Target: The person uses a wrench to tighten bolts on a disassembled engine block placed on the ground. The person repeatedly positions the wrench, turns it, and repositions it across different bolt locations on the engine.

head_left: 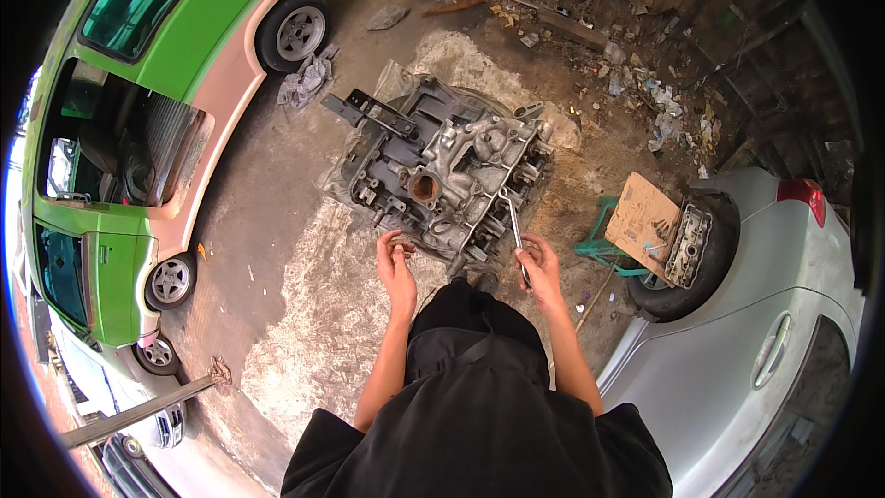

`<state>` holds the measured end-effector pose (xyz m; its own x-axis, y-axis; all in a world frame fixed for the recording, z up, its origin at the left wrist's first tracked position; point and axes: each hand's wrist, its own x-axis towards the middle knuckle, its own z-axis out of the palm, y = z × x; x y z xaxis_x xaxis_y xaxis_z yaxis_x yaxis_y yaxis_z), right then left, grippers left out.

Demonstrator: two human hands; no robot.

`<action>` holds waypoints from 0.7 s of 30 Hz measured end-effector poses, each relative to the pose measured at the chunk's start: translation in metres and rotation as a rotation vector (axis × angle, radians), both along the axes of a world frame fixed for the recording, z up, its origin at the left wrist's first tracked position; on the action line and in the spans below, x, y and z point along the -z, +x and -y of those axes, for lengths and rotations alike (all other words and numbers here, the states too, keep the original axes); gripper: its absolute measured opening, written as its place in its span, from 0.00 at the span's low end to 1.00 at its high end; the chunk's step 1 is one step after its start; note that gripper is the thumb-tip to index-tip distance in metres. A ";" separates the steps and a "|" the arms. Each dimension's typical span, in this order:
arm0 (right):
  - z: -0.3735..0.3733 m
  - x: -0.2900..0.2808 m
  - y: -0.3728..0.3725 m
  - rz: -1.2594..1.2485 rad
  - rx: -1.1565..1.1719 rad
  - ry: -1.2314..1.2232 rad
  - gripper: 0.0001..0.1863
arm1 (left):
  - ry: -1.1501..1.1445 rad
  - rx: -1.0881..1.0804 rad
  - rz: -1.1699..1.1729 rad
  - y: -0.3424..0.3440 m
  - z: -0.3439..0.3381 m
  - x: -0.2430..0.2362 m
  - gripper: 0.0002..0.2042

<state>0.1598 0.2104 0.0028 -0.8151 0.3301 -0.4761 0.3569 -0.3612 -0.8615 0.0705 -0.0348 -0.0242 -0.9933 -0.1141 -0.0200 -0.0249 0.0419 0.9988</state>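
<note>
A grimy grey engine block (433, 171) lies on the concrete in front of me. My right hand (539, 263) grips the handle of a long metal wrench (514, 226), whose far end rests on the engine's near right side. My left hand (396, 263) hovers just short of the engine's near edge, fingers curled together around something too small to make out.
A green and pink car (138, 111) with an open door stands at the left. A silver car (737, 332) is at the right, with a tyre (687, 263), a metal engine part and a piece of cardboard (643, 215) beside it. Rags (306, 81) and litter lie beyond the engine.
</note>
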 end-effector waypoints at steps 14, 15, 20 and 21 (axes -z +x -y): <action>-0.006 0.012 0.008 0.051 -0.024 -0.025 0.14 | 0.075 0.030 0.053 -0.020 -0.011 -0.001 0.12; -0.004 0.013 0.005 0.028 -0.016 -0.044 0.14 | 0.091 0.025 0.061 -0.020 -0.009 -0.001 0.12; 0.002 0.012 -0.011 -0.085 0.041 -0.139 0.11 | 0.100 0.085 0.078 -0.029 -0.005 -0.006 0.11; 0.001 0.011 -0.014 -0.103 0.046 -0.128 0.11 | 0.103 0.108 0.076 -0.032 -0.006 -0.007 0.11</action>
<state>0.1459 0.2094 -0.0084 -0.8471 0.3101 -0.4315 0.2499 -0.4841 -0.8385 0.0384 -0.0283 -0.0169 -0.9949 -0.0003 -0.1012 -0.1011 -0.0545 0.9934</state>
